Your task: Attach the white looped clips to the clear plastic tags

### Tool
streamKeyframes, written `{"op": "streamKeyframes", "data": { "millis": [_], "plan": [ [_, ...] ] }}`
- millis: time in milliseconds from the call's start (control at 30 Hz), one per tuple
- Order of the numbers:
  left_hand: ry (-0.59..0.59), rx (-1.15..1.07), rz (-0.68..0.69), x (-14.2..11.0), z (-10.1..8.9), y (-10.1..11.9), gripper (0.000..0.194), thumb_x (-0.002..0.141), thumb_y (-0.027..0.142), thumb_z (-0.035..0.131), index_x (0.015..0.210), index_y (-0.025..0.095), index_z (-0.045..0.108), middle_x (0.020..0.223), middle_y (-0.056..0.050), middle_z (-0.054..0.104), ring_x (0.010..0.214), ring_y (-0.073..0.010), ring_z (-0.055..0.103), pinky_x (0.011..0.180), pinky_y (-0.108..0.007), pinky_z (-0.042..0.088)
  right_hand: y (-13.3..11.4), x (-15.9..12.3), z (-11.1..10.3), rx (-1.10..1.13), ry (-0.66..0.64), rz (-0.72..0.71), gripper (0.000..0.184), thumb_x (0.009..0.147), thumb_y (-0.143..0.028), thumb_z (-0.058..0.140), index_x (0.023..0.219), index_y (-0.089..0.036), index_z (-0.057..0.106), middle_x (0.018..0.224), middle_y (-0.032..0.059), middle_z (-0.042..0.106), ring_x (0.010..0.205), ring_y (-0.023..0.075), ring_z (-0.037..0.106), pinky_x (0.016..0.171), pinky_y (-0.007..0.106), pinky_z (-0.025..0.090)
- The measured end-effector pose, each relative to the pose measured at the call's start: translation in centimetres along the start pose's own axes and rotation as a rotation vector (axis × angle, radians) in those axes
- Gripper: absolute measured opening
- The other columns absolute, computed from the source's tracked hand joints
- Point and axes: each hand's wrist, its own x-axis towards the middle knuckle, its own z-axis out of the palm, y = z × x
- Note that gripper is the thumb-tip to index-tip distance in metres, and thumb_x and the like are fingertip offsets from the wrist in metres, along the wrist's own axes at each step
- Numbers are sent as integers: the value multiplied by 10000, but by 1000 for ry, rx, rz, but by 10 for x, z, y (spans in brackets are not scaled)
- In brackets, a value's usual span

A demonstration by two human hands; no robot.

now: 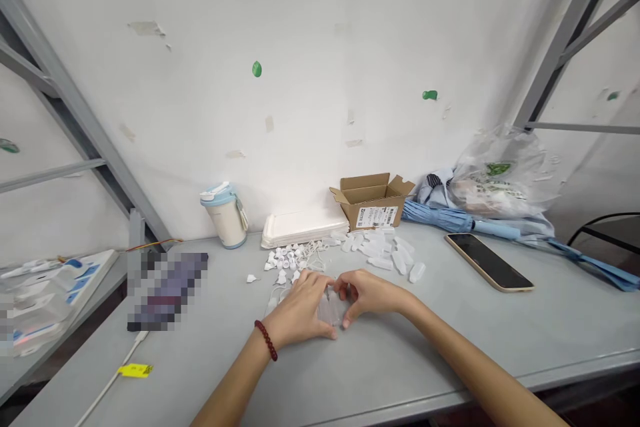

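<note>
Both hands meet near the table's middle around a small row of translucent plastic tubes (pixel 330 310). My left hand (pixel 303 310), with a dark red bead bracelet at the wrist, curls over the row's left side. From the right, my right hand (pixel 369 292) closes on the same row with bent fingers and thumb. The fingers partly hide the tubes. Just beyond my left hand lies a pile of small white caps (pixel 290 257), some with thin pointed tips. More loose translucent tubes (pixel 383 250) are scattered behind my right hand.
An opened cardboard box (pixel 375 210) and a stack of white trays (pixel 305 228) stand by the wall. At left are a cup (pixel 225 217), a blurred-out device (pixel 167 293) and a white cable (pixel 113 377). A phone (pixel 490 262) and a blue umbrella (pixel 440 217) lie right.
</note>
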Motion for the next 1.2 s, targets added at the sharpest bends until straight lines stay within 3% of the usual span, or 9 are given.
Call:
{"op": "streamKeyframes", "data": {
  "millis": [367, 733, 800, 900, 1000, 1100, 1200],
  "plan": [
    [0, 17, -33, -1, -1, 1, 522, 580, 322, 741, 1039, 198, 527, 1098, -65, 518, 1066, -278, 413, 882, -386, 382, -2, 0, 2, -14, 18, -14, 496, 513, -355, 799, 921, -146, 611, 811, 0, 579, 655, 117, 476, 596, 237, 382],
    [28, -12, -70, -1, -4, -6, 644, 538, 461, 760, 1083, 202, 534, 1098, -77, 537, 1095, -290, 437, 868, -386, 414, -7, -2, 0, -7, 11, -17, 561, 549, -359, 776, 1036, -138, 604, 897, 33, 596, 671, 124, 489, 603, 244, 403],
    [76, -47, -81, 0, -10, -11, 608, 610, 487, 711, 1113, 203, 523, 1083, -75, 555, 1081, -274, 460, 862, -374, 427, -5, -2, -4, -8, 12, -13, 592, 544, -375, 779, 1064, -157, 601, 930, 39, 612, 692, 134, 509, 620, 250, 414],
    [259, -27, -100, 4, -19, -25, 300, 845, 374, 467, 1066, 188, 546, 1055, -78, 584, 1062, -241, 482, 877, -372, 424, -1, -3, -14, -23, 96, 6, 530, 596, -397, 748, 1056, -174, 607, 969, 50, 632, 742, 157, 542, 663, 270, 430],
    [431, 102, -79, 12, -22, -42, 273, 860, 152, 332, 947, 171, 590, 986, -85, 614, 1018, -237, 499, 885, -396, 417, 4, -3, -22, -85, 275, 34, 366, 718, -371, 645, 1023, -172, 605, 963, 63, 636, 766, 170, 556, 683, 289, 440],
    [442, 185, -1, 19, -17, -53, 350, 786, 23, 328, 913, 171, 619, 1014, -80, 631, 1024, -232, 490, 902, -402, 412, 10, -1, -26, -221, 408, 64, 257, 776, -294, 576, 996, -163, 597, 972, 75, 626, 735, 165, 562, 690, 300, 438],
    [368, 233, 43, 24, -10, -54, 396, 726, -27, 353, 893, 187, 642, 1119, -56, 616, 1077, -230, 462, 922, -404, 401, 16, 1, -29, -344, 442, 89, 222, 779, -218, 558, 989, -157, 593, 995, 82, 615, 736, 164, 571, 698, 293, 428]
  ]
}}
